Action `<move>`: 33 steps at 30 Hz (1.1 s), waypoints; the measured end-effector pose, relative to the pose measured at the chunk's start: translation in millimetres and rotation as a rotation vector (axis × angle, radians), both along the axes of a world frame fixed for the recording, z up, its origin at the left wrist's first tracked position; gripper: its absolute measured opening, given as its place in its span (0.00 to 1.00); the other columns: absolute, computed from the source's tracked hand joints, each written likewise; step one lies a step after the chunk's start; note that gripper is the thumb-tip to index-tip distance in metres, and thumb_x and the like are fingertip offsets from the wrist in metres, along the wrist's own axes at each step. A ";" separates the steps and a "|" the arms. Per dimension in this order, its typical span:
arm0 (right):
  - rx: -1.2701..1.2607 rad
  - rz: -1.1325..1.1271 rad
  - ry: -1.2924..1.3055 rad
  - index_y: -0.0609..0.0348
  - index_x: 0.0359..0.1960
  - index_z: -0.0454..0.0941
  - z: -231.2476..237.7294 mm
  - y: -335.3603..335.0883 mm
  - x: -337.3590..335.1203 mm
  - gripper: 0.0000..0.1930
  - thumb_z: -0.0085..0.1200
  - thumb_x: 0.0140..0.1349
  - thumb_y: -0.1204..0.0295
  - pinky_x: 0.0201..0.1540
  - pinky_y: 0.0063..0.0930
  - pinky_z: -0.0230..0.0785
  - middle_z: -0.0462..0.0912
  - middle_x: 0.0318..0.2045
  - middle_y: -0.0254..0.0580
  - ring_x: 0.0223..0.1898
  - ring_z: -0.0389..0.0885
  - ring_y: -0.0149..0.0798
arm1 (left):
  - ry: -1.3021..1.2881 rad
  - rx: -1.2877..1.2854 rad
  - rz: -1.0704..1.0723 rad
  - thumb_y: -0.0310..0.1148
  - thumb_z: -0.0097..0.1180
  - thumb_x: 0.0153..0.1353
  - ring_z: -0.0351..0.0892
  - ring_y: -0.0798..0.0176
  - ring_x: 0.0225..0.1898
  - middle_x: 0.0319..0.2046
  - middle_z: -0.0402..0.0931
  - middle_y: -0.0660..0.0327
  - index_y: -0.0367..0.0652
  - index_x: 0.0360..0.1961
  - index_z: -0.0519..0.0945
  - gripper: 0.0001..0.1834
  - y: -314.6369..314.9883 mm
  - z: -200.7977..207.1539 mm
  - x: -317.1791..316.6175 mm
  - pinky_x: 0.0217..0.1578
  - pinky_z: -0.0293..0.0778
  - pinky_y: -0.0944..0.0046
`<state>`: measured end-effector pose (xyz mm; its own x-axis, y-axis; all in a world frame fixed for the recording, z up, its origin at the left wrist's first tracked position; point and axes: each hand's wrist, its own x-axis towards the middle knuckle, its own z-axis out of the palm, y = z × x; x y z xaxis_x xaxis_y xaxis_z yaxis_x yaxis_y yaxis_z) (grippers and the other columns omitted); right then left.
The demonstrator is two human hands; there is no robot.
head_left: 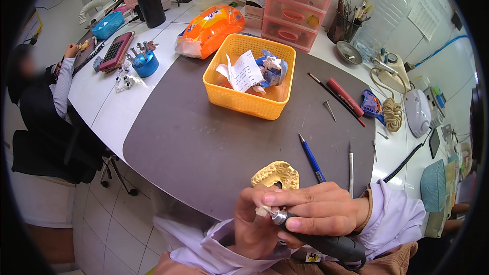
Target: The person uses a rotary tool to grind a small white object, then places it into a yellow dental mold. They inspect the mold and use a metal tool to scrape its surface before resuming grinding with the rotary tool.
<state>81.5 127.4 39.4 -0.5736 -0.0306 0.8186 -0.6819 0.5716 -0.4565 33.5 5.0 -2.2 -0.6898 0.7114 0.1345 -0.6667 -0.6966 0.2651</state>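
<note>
Pale lilac-white coat sleeves worn on both forearms, entering from 6 o'clock edge. Right sleeve [395, 214] seen bunched and creased toward 4 o'clock; tan inner cuff noted at its wrist. Left sleeve [214, 247] seen folded, open cuff at 6 o'clock. Brown garment noted under coat along lower edge. Both hands, left hand [252, 229] and right hand [318, 209], ungloved; no rings or watch observed.

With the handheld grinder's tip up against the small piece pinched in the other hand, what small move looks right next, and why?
Probably ease the tip lightly along the small piece. The right hand grips the grinder like a pen, its metal tip meeting the piece pinched in the left hand, so contact looks made. The yellow dental cast lies untouched on the grey mat.
</note>
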 end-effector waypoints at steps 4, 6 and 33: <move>0.003 -0.022 0.032 0.72 0.40 0.75 -1.3 -1.6 -0.3 0.11 0.60 0.55 0.82 0.43 0.38 0.81 0.81 0.24 0.51 0.44 0.84 0.56 | 0.012 0.007 0.030 0.31 0.55 0.65 0.71 0.68 0.39 0.35 0.71 0.63 0.43 0.38 0.71 0.06 2.0 2.2 3.7 0.40 0.70 0.66; 0.013 -0.023 0.041 0.71 0.39 0.75 -2.2 -1.5 -0.1 0.12 0.61 0.54 0.82 0.42 0.38 0.81 0.81 0.24 0.50 0.44 0.84 0.56 | 0.015 0.012 0.040 0.32 0.55 0.65 0.71 0.68 0.38 0.35 0.71 0.63 0.44 0.38 0.71 0.07 2.7 0.1 4.5 0.40 0.70 0.66; 0.054 0.005 0.042 0.70 0.39 0.75 -0.4 1.6 1.1 0.12 0.61 0.52 0.84 0.37 0.34 0.81 0.81 0.26 0.52 0.42 0.85 0.55 | 0.027 -0.021 0.077 0.34 0.56 0.65 0.70 0.68 0.39 0.34 0.70 0.64 0.44 0.38 0.71 0.08 1.9 0.2 8.4 0.41 0.70 0.65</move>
